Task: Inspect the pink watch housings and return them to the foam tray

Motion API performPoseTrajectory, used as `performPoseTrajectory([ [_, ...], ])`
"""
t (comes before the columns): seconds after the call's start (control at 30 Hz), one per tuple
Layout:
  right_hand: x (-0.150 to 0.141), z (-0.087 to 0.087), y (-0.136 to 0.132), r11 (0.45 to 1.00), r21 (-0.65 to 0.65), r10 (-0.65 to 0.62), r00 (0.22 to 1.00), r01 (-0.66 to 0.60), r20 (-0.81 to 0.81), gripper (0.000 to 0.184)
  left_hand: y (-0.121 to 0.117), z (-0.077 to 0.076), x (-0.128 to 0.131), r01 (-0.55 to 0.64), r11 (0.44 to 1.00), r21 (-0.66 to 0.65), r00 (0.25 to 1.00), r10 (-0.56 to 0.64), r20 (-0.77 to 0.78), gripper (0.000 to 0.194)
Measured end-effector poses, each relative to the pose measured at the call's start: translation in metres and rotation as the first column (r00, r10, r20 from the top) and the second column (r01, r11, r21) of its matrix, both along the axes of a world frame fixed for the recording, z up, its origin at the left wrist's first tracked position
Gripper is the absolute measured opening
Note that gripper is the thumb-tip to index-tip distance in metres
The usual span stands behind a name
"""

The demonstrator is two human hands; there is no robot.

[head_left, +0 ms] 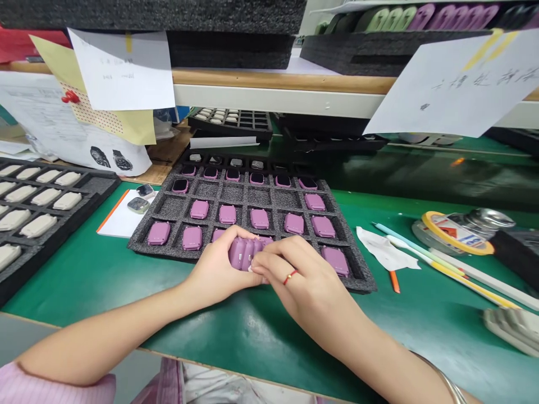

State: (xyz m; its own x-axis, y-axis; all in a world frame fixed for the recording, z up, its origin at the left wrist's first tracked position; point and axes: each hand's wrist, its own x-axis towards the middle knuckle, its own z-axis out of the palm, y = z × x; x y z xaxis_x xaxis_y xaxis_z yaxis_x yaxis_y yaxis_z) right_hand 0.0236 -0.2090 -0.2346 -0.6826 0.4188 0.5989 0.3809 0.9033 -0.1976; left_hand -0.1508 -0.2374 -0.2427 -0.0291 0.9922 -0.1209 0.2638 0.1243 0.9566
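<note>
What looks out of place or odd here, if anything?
Nothing looks spilled or plainly damaged. Two watch-like pieces lie loose on a white pad, which looks odd because many purple cases sit in separate compartments of the dark tray. A creased white scrap also lies untidily on the green bench.

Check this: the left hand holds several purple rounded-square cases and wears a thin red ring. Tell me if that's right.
Wrong: the head view shows the thin red ring on the right hand. The left hand does hold the purple rounded-square cases.
</note>
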Motion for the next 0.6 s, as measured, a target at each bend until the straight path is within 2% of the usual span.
performPoseTrajectory([
  [0.17, -0.0005, -0.0004, 0.0040, 0.998, 0.028, -0.046, 0.998, 0.048, -0.046, 0.015, -0.0004, -0.0001, 0.0000, 0.000, 1.000, 0.015, 0.998, 0.001, -0.056, 0.059],
  [0.3, -0.0003, 0.0007, 0.0001, 0.999, 0.028, -0.015, 1.000, 0.015, -0.003, 0.016, -0.0023, -0.0019, -0.0006, 0.022, 0.999, 0.024, 0.999, -0.022, -0.029, 0.055],
  [0.47, -0.0005, 0.0000, -0.0002, 0.999, 0.030, -0.037, 0.998, 0.038, -0.041, 0.014, -0.0018, -0.0023, -0.0015, 0.024, 1.000, 0.007, 1.000, -0.024, -0.012, 0.056],
  [0.6, -0.0008, -0.0018, -0.0038, 0.999, 0.035, -0.012, 1.000, 0.012, -0.011, 0.016, -0.0010, -0.0019, -0.0019, 0.029, 0.999, 0.026, 1.000, -0.029, -0.011, 0.052],
])
